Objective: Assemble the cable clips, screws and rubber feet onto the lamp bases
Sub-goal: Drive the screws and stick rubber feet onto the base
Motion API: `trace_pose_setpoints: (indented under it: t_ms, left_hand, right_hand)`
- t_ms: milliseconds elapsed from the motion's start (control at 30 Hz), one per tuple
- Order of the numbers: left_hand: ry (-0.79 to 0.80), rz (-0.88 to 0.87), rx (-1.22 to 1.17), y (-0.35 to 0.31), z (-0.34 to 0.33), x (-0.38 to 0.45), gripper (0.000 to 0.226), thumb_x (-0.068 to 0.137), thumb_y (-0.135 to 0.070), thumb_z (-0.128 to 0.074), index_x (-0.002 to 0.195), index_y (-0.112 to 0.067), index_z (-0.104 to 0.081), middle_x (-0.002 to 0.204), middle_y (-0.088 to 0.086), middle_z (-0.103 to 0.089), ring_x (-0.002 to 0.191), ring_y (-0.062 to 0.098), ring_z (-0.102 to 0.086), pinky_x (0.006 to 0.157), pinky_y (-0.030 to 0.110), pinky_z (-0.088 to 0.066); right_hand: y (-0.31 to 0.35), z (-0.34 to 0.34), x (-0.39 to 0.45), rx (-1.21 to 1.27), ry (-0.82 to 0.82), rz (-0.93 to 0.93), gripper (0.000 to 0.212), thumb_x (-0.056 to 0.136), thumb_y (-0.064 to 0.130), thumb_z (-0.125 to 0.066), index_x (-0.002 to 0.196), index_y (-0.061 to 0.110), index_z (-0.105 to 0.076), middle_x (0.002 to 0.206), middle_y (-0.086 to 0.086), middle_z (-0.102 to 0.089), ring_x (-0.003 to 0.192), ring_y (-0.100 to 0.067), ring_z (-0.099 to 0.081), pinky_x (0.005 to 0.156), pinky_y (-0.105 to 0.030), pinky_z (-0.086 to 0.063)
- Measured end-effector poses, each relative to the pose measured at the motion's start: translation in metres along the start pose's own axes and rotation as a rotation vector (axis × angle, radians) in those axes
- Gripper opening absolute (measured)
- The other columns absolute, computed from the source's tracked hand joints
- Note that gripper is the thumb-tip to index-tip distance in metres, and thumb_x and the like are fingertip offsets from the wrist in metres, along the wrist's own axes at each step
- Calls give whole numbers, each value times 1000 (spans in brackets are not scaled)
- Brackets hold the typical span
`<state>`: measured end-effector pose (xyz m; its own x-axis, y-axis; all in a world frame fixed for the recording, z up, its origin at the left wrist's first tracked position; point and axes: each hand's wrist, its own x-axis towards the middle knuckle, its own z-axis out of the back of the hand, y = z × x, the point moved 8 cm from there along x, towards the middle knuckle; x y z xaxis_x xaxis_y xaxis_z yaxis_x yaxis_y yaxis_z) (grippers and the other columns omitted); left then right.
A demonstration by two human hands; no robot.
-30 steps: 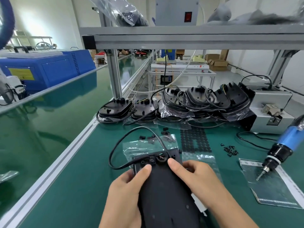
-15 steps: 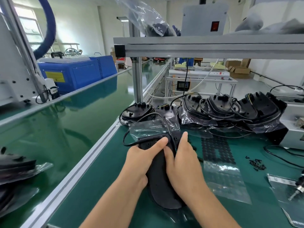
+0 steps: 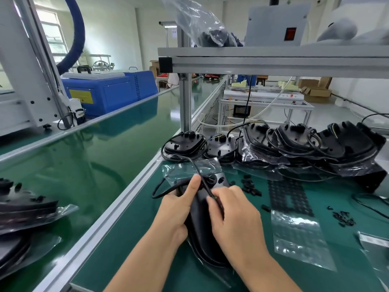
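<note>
- A black lamp base [image 3: 202, 232] is seen lying on the green tabletop [image 3: 130, 249], its narrow end pointing away from the person, partly on clear plastic wrap.
- The left hand [image 3: 176, 209] is wrapped round the base's left edge; the thumb is laid along the top toward the round cable socket. Grip: fingers curled round the base.
- The right hand [image 3: 235, 216] is set on the base's right side; its fingertips are closed in a pinch on the black cable [image 3: 202, 178] running from the socket. Grip: closed on the cable.
- The cable is seen looping off to the left of the base and back over the wrap.
- A row of further lamp bases [image 3: 294, 142] in plastic bags is lined up along the far edge of the tabletop.
- A sheet of rubber feet [image 3: 288, 197] lies just right of the hands, with small black cable clips [image 3: 250, 186] scattered beside it.
- A pile of black screws [image 3: 343, 218] is noted further right.
- Bagged bases [image 3: 23, 209] are stacked on the conveyor belt [image 3: 84, 157] to the left.
</note>
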<state>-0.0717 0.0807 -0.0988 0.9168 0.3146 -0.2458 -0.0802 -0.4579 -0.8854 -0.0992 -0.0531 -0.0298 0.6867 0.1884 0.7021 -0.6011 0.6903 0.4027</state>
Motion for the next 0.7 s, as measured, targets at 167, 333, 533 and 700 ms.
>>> trace_pose_setpoints:
  t_ms: [167, 333, 533, 700]
  left_hand:
    - [76, -8, 15, 2, -2, 1, 40, 52, -30, -91, 81, -6, -77, 91, 15, -75, 81, 28, -73, 66, 33, -59]
    - [3, -51, -5, -7, 18, 10, 19, 74, -11, -80, 90, -3, -73, 95, 21, -73, 83, 31, -72, 78, 42, -59]
    - [-165, -130, 35, -49, 73, 16, 20, 74, -15, -81, 90, -8, -72, 86, 12, -76, 74, 24, -73, 68, 35, -59]
    - [-324, -212, 42, -97, 139, -2, 20, 75, -14, -81, 90, -7, -70, 79, 10, -76, 62, 19, -72, 52, 28, -56]
  right_hand:
    - [7, -13, 3, -89, 122, 113, 10, 85, 23, -70, 83, 17, -62, 71, 5, -46, 57, -15, -48, 45, -25, -37]
    - [-4, -31, 8, 180, 278, 25, 26, 88, 55, -46, 88, 35, -62, 81, 16, -50, 75, -5, -54, 64, -18, -43]
    - [-18, -57, 19, 309, 224, -53, 19, 93, 28, -57, 74, 28, -61, 76, 12, -55, 77, -6, -54, 64, -22, -40]
    - [-19, -70, 14, 310, 237, -29, 21, 91, 21, -62, 71, 28, -59, 72, 12, -53, 70, -11, -54, 60, -31, -46]
